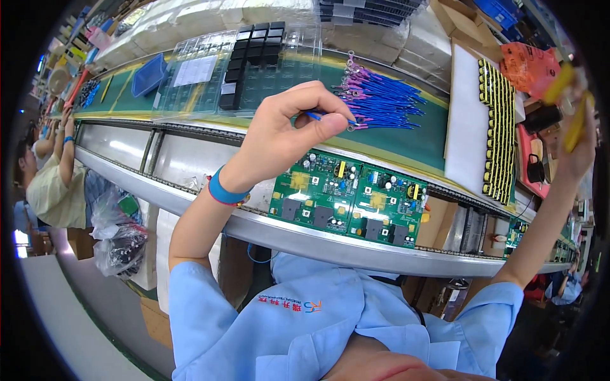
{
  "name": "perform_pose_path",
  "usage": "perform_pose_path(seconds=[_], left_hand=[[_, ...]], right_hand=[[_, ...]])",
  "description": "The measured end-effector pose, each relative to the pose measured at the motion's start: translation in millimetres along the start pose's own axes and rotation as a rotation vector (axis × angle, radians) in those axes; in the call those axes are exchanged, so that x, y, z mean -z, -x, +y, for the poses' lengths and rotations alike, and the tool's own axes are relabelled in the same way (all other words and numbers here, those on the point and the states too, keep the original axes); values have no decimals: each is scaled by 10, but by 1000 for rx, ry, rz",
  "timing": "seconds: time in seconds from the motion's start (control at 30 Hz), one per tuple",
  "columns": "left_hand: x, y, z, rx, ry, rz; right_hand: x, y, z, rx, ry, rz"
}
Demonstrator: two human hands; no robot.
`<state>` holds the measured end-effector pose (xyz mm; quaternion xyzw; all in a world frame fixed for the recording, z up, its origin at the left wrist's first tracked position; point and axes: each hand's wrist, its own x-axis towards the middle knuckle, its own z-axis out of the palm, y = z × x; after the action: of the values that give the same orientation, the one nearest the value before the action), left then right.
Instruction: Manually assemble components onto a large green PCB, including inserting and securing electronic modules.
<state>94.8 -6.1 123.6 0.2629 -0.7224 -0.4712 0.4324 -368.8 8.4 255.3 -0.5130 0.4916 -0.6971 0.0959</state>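
Blue wire (332,117) pinched in left hand (289,130) fingertips, above circuit board (352,197).

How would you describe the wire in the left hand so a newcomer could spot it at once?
Start at the green belt and its heap of blue wires. Just left of the heap, the left hand pinches one blue wire, the only one lifted clear.
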Motion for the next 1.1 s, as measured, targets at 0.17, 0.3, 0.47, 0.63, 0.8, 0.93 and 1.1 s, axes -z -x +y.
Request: perform_pose_path(seconds=[0.17, 0.3, 0.47, 0.63, 0.8, 0.93, 1.1], left_hand=[[-203, -56, 256, -78, -84, -46], [-399, -133, 304, -108, -14, -20], [-547, -244, 307, -74, 55, 56], [-589, -224, 405, 52, 387, 49], [-640, -145, 385, 10, 413, 26], [-668, -102, 368, -10, 363, 41], [-686, -48, 363, -58, 370, 34]], right_hand=[[-649, 1197, 83, -588, -937, -769], [-977, 1722, 47, -770, -1077, -884], [-1045, 1868, -64, -916, -1162, -995], [-886, 2051, -36, -298, -274, -985], [-889, 2019, -143, 86, 29, -893], [-918, 1952, -170, 299, 256, -881], [-922, 1973, -169, 420, 298, -804]])
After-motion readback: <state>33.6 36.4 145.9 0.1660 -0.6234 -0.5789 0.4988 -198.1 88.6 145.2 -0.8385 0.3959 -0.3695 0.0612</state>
